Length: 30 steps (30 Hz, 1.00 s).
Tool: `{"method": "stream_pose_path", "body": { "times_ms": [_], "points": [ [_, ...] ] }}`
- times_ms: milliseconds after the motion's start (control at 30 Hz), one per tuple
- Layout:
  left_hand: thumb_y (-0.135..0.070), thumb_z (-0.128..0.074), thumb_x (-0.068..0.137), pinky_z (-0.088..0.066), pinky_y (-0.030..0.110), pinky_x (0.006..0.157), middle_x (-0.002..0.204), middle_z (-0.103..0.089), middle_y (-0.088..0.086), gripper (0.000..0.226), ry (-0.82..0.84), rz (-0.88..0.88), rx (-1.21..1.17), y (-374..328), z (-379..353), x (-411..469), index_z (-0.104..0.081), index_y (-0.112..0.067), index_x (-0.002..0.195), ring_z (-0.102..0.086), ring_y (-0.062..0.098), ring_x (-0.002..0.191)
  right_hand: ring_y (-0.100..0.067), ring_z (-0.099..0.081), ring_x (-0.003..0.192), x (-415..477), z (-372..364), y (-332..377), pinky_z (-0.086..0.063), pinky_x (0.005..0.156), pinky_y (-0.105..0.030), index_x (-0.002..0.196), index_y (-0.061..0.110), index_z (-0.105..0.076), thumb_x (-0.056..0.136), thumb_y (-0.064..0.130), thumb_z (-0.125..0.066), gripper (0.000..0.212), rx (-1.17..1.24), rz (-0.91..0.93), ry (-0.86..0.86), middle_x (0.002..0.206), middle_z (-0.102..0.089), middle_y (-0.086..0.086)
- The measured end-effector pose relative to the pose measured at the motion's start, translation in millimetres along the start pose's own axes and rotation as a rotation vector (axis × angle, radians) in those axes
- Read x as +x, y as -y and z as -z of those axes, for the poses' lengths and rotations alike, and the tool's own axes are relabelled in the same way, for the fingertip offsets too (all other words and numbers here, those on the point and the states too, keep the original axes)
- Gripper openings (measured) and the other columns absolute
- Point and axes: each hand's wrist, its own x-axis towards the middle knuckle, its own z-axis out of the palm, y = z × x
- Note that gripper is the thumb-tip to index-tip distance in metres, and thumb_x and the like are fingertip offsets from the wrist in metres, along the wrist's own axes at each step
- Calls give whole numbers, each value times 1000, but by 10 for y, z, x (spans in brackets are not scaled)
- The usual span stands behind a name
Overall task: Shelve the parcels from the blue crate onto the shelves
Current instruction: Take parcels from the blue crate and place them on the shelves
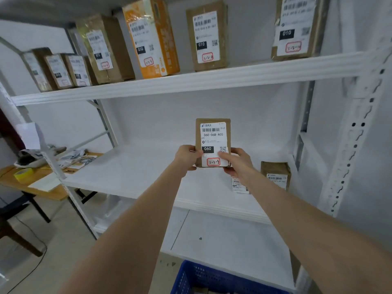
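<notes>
I hold a small brown parcel (212, 132) upright over the middle shelf (131, 168), its white label marked 060 facing me. My left hand (187, 157) grips its lower left edge and my right hand (235, 161) grips its lower right edge. The blue crate (203, 276) sits at the bottom of the view, below my arms. Another brown parcel (275, 174) stands on the middle shelf to the right, and a smaller labelled one (239, 185) is partly hidden behind my right forearm.
The upper shelf (191, 83) carries several labelled parcels, among them an orange box (151, 37). A white perforated upright (352, 149) stands on the right. At the left, a wooden table (31, 183) holds yellow tape (24, 174) and papers. A lower shelf (233, 240) lies beneath.
</notes>
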Motion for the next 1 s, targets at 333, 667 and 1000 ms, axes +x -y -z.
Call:
{"method": "stream_pose_path", "body": {
  "times_ms": [333,667,1000],
  "points": [
    [-3,-59,90,-53,46,91,114,-64,19,19,78,-150,-6,-474,412,42,-59,2,108,-64,34,104,-23,-67,96,-77,-239,566,-54,89,-40,116,17,-52,80,18,-76,43,-97,113,-48,108,-68,-8],
    [-4,-60,90,-54,44,90,116,-63,17,27,198,-307,39,-904,991,12,-55,3,115,-63,32,106,-20,-65,89,-399,-659,1022,-53,86,-39,105,17,-54,78,29,-78,38,-63,269,-181,105,-69,-7],
    [-4,-61,90,-53,44,91,118,-63,15,27,246,-523,-36,-1763,1246,-121,-55,-2,116,-62,30,108,-18,-67,86,-746,-752,1855,-54,77,-33,105,16,-56,78,30,-79,38,-35,503,-293,99,-70,-2]
  ]
}}
